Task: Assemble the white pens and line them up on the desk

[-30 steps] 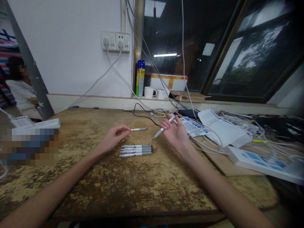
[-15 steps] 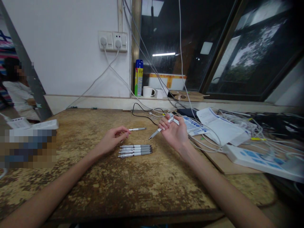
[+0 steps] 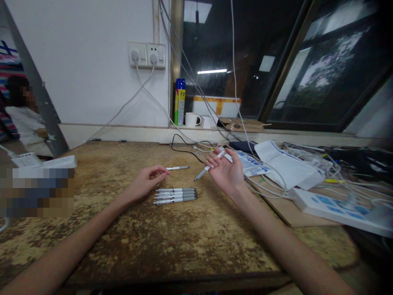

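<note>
Tilted in my right hand (image 3: 225, 170), palm turned up and fingers curled, is a white and grey pen (image 3: 202, 173) whose tip points down to the left. My left hand (image 3: 150, 179) has its fingers bent, thumb and index finger close together. Another white and grey pen (image 3: 179, 167) sticks out to the right from behind those fingers, its left end hidden. In front of my left hand, several similar pens (image 3: 176, 197) lie side by side in a stack of rows on the worn wooden table (image 3: 153, 241), grey ends to the right.
Tangled cables, a white paper packet (image 3: 287, 164) and a power strip (image 3: 331, 207) crowd the right side. Another power strip (image 3: 59, 162) stands at the left edge. A spray can (image 3: 179, 102) and a white mug (image 3: 192, 119) stand on the sill. A person (image 3: 24, 114) is at far left.
The camera view has shifted slightly. Both hands and the pens keep nearly the same places.
</note>
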`<state>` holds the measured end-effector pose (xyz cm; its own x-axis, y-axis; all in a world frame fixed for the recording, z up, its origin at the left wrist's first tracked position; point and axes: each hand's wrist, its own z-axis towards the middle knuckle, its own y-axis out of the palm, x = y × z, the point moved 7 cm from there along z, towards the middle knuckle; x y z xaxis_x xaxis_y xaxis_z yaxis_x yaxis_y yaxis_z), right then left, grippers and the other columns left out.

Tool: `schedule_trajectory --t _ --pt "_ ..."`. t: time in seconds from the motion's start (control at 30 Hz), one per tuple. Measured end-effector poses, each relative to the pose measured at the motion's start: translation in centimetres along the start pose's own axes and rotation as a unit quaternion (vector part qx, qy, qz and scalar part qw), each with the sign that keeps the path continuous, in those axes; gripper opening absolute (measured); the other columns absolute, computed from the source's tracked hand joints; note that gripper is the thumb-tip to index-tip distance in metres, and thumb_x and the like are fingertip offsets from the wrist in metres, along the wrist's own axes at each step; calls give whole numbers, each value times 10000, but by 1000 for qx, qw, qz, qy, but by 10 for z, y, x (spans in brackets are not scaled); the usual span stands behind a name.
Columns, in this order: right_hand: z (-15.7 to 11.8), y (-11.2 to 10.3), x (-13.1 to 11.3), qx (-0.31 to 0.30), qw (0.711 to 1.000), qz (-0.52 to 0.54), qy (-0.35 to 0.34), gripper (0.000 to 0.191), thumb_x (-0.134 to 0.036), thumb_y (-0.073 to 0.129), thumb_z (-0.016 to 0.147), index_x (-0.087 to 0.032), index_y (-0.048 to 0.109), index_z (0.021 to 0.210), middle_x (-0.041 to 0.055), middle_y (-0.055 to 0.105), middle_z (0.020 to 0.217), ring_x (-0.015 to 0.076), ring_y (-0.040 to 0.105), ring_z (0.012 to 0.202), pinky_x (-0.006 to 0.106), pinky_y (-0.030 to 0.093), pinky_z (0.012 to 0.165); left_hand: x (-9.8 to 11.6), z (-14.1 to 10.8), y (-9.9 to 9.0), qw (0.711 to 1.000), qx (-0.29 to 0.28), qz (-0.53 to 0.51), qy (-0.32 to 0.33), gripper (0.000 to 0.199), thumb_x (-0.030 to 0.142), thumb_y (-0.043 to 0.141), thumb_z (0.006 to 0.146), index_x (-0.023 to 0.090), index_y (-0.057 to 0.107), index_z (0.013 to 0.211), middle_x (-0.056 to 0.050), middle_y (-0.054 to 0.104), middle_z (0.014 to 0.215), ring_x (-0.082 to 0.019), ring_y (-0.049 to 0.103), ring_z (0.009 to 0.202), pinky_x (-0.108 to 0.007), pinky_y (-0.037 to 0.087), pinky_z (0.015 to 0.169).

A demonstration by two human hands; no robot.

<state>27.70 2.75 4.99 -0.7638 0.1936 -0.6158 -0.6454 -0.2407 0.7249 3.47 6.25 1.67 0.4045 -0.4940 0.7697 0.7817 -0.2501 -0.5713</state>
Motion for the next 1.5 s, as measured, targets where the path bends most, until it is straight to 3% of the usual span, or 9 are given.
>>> schedule_trajectory --t 0.33,0.73,0.93,1.03,1.17,1.27,1.33,1.5 --pt "0 2 1 -19 997 70 12 251 -372 422 980 -204 544 839 -39 279 651 143 331 575 253 415 576 -3 -1 3 1000 -11 4 -1 362 496 574 944 175 709 1043 -28 671 840 -174 574 722 -261 382 628" --pt "-1 4 3 -18 999 -37 7 229 -388 421 950 -234 525 816 -36 229 664 172 287 583 287 387 579 -3 -1 5 1000 -19 -7 0 341 479 568 956 181 701 1057 -9 629 800 -158 541 697 -255 357 612" --pt "1 9 4 -45 989 -137 -26 216 -408 470 940 -239 492 806 -29 347 672 158 362 600 289 397 631 1 -3 8 999 -25 -36 0 318 459 578 959 185 695 1071 6 594 770 -145 521 677 -248 349 595" --pt "-1 12 12 -74 958 -274 -50 101 -297 612 884 -240 549 939 -11 546 787 147 494 701 279 427 712 8 -5 11 997 -33 -63 2 308 444 586 961 193 666 1121 5 604 778 -143 537 673 -249 375 598" --pt "-16 26 41 -188 853 -486 -32 193 -336 619 946 -226 630 1104 20 654 898 172 599 814 299 467 758 24 -8 17 991 -46 -125 35 399 402 660 927 227 562 1272 -37 685 974 -180 642 855 -295 485 757" --pt "-28 32 59 -256 798 -546 -9 232 -369 549 999 -218 666 1131 48 700 1009 173 622 809 300 481 732 29 -8 23 988 -70 -126 54 350 391 693 908 217 583 1191 -57 698 1056 -205 657 967 -334 497 856" --pt "-28 31 62 -257 780 -570 -8 247 -368 536 1009 -210 682 1130 54 712 1050 175 635 838 294 480 748 26 -7 22 991 -72 -101 51 274 410 675 918 202 612 1086 -45 697 988 -199 655 921 -324 495 825" --pt "-10 1 51 -160 729 -665 4 312 -357 470 1033 -163 714 1011 36 722 846 161 613 729 277 429 694 11 -2 3 999 -25 -39 22 287 467 626 932 193 626 1019 -24 675 906 -184 628 833 -287 472 737"
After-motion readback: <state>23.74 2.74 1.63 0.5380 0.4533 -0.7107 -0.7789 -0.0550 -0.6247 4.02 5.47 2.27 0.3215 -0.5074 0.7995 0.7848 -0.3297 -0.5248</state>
